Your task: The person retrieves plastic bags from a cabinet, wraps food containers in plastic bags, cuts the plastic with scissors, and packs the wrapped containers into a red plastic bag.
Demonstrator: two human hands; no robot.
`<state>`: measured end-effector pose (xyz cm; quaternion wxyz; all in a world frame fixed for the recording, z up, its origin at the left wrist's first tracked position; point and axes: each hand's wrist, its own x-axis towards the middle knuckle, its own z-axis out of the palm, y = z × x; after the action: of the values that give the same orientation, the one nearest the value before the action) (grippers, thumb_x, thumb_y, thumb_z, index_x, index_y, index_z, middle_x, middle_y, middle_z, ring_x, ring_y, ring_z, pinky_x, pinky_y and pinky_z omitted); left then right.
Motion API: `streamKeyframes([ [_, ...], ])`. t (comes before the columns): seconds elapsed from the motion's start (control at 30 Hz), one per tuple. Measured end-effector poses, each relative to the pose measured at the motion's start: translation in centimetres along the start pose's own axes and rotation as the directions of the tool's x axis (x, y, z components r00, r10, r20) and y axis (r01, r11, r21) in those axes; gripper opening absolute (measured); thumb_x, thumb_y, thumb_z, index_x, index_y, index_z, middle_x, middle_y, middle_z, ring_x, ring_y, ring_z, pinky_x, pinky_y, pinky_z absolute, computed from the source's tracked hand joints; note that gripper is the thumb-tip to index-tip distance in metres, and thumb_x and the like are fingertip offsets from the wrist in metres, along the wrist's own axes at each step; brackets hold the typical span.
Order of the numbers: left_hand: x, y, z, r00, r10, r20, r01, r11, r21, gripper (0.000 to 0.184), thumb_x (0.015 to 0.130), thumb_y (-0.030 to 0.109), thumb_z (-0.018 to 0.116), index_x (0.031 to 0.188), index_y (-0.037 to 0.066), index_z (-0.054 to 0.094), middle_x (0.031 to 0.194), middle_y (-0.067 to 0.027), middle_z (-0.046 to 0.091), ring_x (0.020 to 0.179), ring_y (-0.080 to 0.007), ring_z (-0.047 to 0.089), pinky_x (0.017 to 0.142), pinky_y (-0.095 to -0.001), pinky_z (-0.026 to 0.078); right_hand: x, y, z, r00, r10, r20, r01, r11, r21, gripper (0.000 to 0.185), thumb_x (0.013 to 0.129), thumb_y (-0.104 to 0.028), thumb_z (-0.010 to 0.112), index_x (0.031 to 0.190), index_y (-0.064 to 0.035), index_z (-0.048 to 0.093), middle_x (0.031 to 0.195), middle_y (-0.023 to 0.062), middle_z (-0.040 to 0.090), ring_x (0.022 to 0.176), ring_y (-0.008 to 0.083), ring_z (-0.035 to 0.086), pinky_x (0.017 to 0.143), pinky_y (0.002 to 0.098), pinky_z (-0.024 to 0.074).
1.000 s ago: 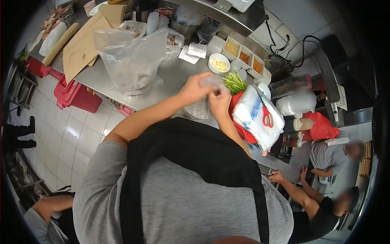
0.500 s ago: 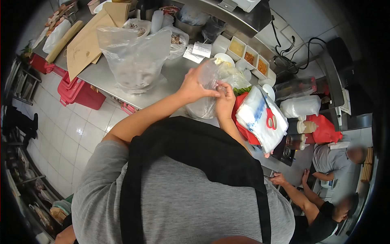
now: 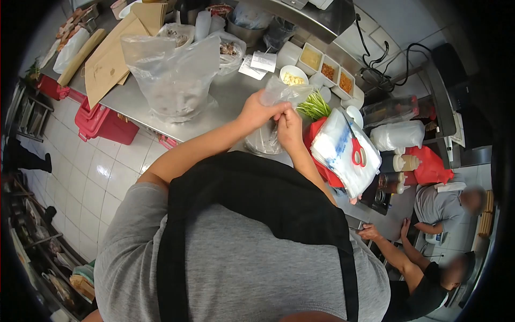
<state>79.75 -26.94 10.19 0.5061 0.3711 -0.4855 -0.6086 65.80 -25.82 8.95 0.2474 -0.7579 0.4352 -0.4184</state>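
Both my hands meet over a clear plastic bag (image 3: 263, 139) that rests on the steel counter. My left hand (image 3: 262, 111) is closed on the bag's gathered top, which puffs out above the fingers. Right beside it, my right hand (image 3: 290, 129) grips the bag's neck, its fingers wrapped round. What the bag contains is mostly hidden. Just beyond the hands sit a white bowl of pale chopped pieces (image 3: 293, 78) and a bunch of green stalks (image 3: 314, 105). To the right, red-handled scissors (image 3: 358, 152) lie on a stack of plastic bags (image 3: 335, 147).
A large filled plastic bag (image 3: 177, 88) stands on the counter (image 3: 126, 102) at left, near brown paper (image 3: 107, 64). White containers (image 3: 329, 71) line the back, with squeeze bottles (image 3: 399, 162) at right. Two people (image 3: 394, 249) (image 3: 437, 206) are at the right; red bin (image 3: 104, 123) at left.
The bag's top was spread wide half a second ago and is now bunched in my hands. My hands have come together, and the bowl and green stalks show more fully again.
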Motion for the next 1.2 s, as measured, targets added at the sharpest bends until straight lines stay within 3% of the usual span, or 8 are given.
streamKeyframes([
  [0.33,0.5,-1.1,0.4,0.982,0.001,-0.188,-0.053,0.961,-0.271,0.018,0.088,0.022,0.061,0.097,0.006,0.058,0.082,0.001,0.057,0.061,-0.0062,0.042,0.053,-0.0232,0.037,-1.5,-1.4,-0.5,0.938,-0.27,-0.219,0.186,0.922,-0.34,0.014,0.083,0.001,0.052,0.093,-0.0052,0.06,0.078,0.009,0.057,0.069,0.0187,0.055,0.064,0.0287,0.0443],
  [0.43,0.8,-0.1,-0.2,0.997,0.01,-0.073,-0.028,0.968,-0.25,0.024,0.092,0.029,0.055,0.097,0.006,0.057,0.082,0.0005,0.056,0.06,-0.0063,0.04,0.053,-0.0228,0.036,-1.1,-0.7,-0.7,0.942,0.291,-0.168,-0.248,0.939,0.236,0.018,0.087,-0.002,0.051,0.103,-0.002,0.059,0.082,0.0049,0.056,0.069,0.0115,0.052,0.065,0.0248,0.0424],
  [0.63,1.5,5.3,1.2,0.998,0.009,0.063,-0.001,0.993,-0.122,0.031,0.094,0.037,0.048,0.093,0.007,0.057,0.073,0.0008,0.052,0.058,-0.0071,0.043,0.049,-0.0237,0.037,0.0,-1.9,-1.5,0.933,0.359,0.003,-0.212,0.541,0.814,0.024,0.083,0.002,0.051,0.107,0.0001,0.057,0.094,0.0033,0.058,0.077,0.0094,0.054,0.069,0.0218,0.0437],
  [0.8,2.8,6.0,3.1,0.981,-0.004,0.195,-0.006,0.999,0.05,0.037,0.092,0.042,0.048,0.088,0.008,0.06,0.074,-0.0005,0.055,0.063,-0.0087,0.049,0.058,-0.0255,0.042,-0.3,-1.8,-0.9,0.998,0.07,0.004,-0.063,0.866,0.497,0.04,0.081,-0.01,0.06,0.119,-0.0003,0.048,0.111,0.0073,0.054,0.098,0.0137,0.053,0.082,0.0286,0.0448],
  [0.83,3.1,6.2,3.5,0.964,0.052,0.261,-0.133,0.943,0.305,0.037,0.092,0.042,0.049,0.089,0.007,0.061,0.077,-0.0004,0.058,0.069,-0.0086,0.052,0.066,-0.0265,0.044,-0.1,-1.4,-0.7,1.0,-0.003,0.029,-0.007,0.937,0.349,0.044,0.081,-0.011,0.061,0.121,-0.0007,0.047,0.115,0.0079,0.053,0.103,0.0147,0.052,0.085,0.0301,0.0444],
  [0.97,1.9,6.9,4.8,0.853,0.106,0.512,-0.158,0.986,0.059,0.031,0.089,0.036,0.057,0.098,0.006,0.06,0.086,-0.0023,0.061,0.082,-0.0124,0.055,0.074,-0.0286,0.045,1.1,0.0,0.3,0.992,0.089,-0.095,-0.076,0.988,0.135,0.042,0.092,-0.035,0.05,0.119,-0.0019,0.052,0.12,0.0077,0.052,0.109,0.0166,0.051,0.09,0.031,0.0419],
  [1.07,0.2,7.6,3.8,0.889,0.394,0.232,-0.376,0.919,-0.116,0.052,0.078,0.034,0.07,0.117,0.007,0.049,0.093,-0.0057,0.06,0.092,-0.0164,0.055,0.078,-0.0279,0.044,2.0,-3.7,-0.4,0.882,0.457,-0.118,-0.189,0.571,0.799,0.04,0.09,-0.017,0.054,0.125,-0.0007,0.045,0.118,0.0115,0.053,0.106,0.0204,0.055,0.093,0.034,0.0418],
  [1.2,-1.3,4.1,-0.1,0.868,0.485,0.106,-0.469,0.732,0.495,0.093,0.06,0.022,0.082,0.133,0.007,0.027,0.116,-0.0133,0.05,0.108,-0.0244,0.052,0.097,-0.0357,0.038,1.5,-3.0,-1.6,0.955,0.288,0.072,-0.216,0.506,0.835,0.043,0.094,-0.022,0.05,0.13,-0.0019,0.04,0.12,0.0127,0.053,0.107,0.0239,0.055,0.092,0.0366,0.043],
])
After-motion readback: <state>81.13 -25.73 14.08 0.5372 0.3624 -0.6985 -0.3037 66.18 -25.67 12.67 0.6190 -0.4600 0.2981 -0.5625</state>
